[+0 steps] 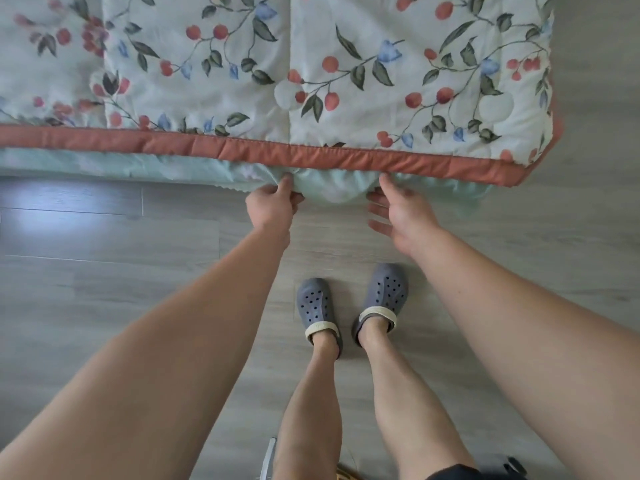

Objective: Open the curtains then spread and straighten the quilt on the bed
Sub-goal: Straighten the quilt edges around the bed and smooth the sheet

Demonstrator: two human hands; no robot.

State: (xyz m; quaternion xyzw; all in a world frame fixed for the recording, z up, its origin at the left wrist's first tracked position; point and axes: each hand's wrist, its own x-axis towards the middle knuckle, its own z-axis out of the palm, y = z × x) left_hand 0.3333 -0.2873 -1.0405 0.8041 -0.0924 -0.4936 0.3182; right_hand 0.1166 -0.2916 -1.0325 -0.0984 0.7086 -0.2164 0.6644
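The cherry-print quilt (311,64) lies spread on the bed at 12 o'clock. The left hand (272,206) pinches the mint fabric under its rust border (263,152) — the right hand (401,213) is released. Soft and light, probably — best held at the border.

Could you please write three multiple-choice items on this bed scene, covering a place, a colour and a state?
1. Where are both hands?
A. on the floral top
B. at the pale green fabric below the border
C. on the floor

2. What colour is the quilt's border?
A. terracotta
B. navy
C. yellow

3. How is the left hand?
A. flat open
B. pinching fabric
C. out of view

Answers:
B, the left hand and right hand meet the pale green fabric.
A, the border of the quilt is terracotta.
B, its fingers grip a fold.
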